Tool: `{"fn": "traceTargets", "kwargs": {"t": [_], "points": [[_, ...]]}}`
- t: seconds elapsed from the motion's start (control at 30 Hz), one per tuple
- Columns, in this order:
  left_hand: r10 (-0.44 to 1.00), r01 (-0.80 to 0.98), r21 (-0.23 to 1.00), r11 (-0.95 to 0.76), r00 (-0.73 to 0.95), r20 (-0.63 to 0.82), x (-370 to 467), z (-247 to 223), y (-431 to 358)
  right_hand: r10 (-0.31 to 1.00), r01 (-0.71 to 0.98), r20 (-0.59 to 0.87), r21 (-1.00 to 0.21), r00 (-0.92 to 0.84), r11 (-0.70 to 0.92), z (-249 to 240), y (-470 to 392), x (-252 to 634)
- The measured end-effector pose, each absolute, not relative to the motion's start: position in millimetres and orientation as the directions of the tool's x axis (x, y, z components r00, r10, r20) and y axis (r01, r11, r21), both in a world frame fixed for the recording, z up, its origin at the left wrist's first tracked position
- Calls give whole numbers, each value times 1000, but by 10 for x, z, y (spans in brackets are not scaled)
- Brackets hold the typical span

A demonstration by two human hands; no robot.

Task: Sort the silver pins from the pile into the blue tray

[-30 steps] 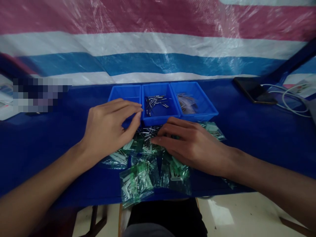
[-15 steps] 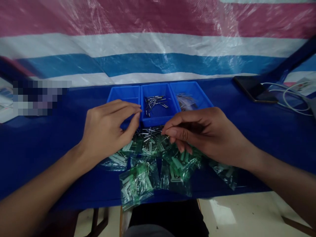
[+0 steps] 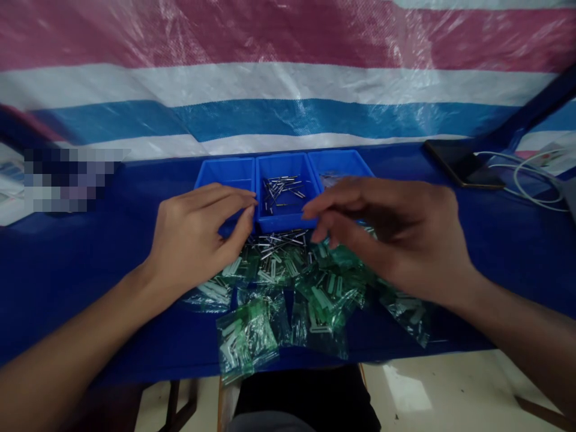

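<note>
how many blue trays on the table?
3, side by side at the back of the blue table: left tray, middle tray holding metal pins, right tray partly hidden behind the right hand.

The scene is dimly and evenly lit, with soft glare seen on the plastic sheeting (image 3: pixel 288 72) along the far edge of the table (image 3: pixel 67 258) and a brighter patch noted on the floor (image 3: pixel 405 390) below the near edge. Motion blur is observed on the right hand (image 3: pixel 396 234), whereas the left hand (image 3: pixel 198 237) is rendered fairly sharp. Wide-angle bending is seen at the frame edges, a pixelated block (image 3: pixel 72 180) is recorded at the table's left far side, and the small metal pins (image 3: pixel 281 192) are resolved only coarsely.
</note>
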State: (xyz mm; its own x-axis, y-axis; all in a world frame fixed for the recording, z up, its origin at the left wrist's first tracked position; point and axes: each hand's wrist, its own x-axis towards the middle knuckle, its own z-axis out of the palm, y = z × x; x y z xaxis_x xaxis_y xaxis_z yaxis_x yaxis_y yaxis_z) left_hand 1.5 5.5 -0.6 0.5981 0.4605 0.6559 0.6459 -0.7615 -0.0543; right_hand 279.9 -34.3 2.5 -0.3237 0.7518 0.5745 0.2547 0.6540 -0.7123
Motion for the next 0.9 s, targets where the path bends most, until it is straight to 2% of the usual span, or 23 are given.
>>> {"fn": "traceTargets", "kwargs": {"t": [0.1,0.17,0.3,0.47,0.6,0.7,0.73,0.8,0.87,0.9], "points": [[466,647,-46,-761,595,655,13,-11,49,602,501,587,-350,-541,791,-83,-332,2798],[477,653,-42,-756,594,648,13,-17,46,571,558,514,-198,-640,806,-164,-311,2782],[471,650,-38,-759,588,657,14,-33,51,573,615,454,-70,-682,786,-254,-302,2718],[480,648,-33,-761,596,644,12,-40,58,556,620,476,-30,-681,784,-254,-326,2677],[486,650,-23,-759,590,644,18,-24,48,551,585,502,-104,-667,804,-243,-318,2695],[493,653,-25,-757,595,635,26,0,38,534,518,606,-224,-590,826,-197,-309,2707],[494,653,-26,-757,597,632,27,8,36,549,476,633,-305,-545,825,-166,-307,2715],[500,656,-22,-755,596,628,28,20,35,655,344,599,-559,-461,754,-85,-297,2744],[498,653,-23,-757,599,627,29,24,38,776,175,401,-826,-487,537,-1,-278,2790],[502,654,-20,-756,598,625,29,23,40,792,112,277,-911,-544,396,32,-265,2815]]}}
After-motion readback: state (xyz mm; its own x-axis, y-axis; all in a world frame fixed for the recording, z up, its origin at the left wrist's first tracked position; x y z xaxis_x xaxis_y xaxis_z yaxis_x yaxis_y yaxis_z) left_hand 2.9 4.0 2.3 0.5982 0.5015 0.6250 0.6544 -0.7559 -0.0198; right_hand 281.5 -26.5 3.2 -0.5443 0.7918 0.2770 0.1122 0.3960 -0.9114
